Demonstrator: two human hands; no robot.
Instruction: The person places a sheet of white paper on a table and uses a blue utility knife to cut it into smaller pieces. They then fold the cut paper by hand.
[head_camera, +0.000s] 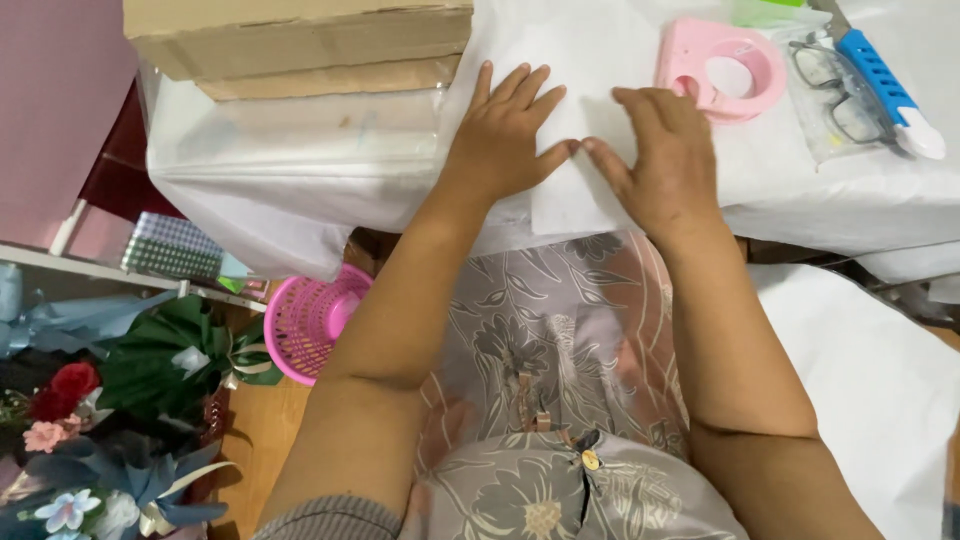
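1. Pressing flat, fingers spread apart: left hand (503, 137) and right hand (664, 160) on a white paper sheet (590, 60), thumbs nearly meeting.
2. Sheet: lies flat on the table; long axis cannot be told.
3. Beyond the sheet's right part: pink tape dispenser (722, 68), round-holed.
4. Left of the sheet: brown cardboard box (300, 45), rectangular.

One view only, from camera on your head. Looks steeply down past your chest and lap, facing forward over table edge (300, 190) across upper half of frame. Close range: your forearms fill centre, left hand (500, 140) and right hand (665, 165) sit upper centre. Floor with pink basket (305, 320) and flowers (70, 400) falls lower left. No second view, so no overlap.
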